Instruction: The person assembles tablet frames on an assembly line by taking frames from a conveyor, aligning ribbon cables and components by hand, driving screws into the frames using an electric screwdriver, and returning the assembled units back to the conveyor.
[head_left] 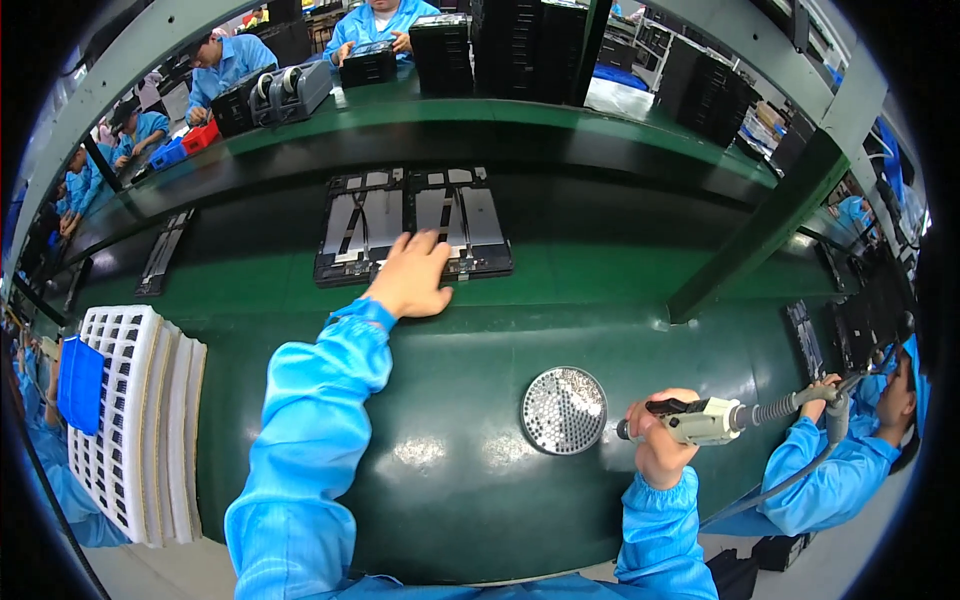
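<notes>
My left hand (412, 276) reaches out over the near edge of two opened tablets, fingers spread and nothing held in them. The fingertips lie on or just above the left tablet (360, 225) and the right tablet (470, 215), which sit side by side with silver batteries and dark cables exposed. My right hand (662, 440) is wrapped round a cream-coloured electric screwdriver (710, 421), its tip pointing left and a ribbed grey hose running off right. Left of that tip, a round metal dish (564, 410) with many small holes lies on the green bench (450, 520).
Stacked white foam trays (120, 420) with a blue piece on them stand at the left. A green post (745, 235) rises at the right. Another opened device (165, 250) lies far left. A co-worker in blue (840, 480) sits at the right; others work beyond the shelf.
</notes>
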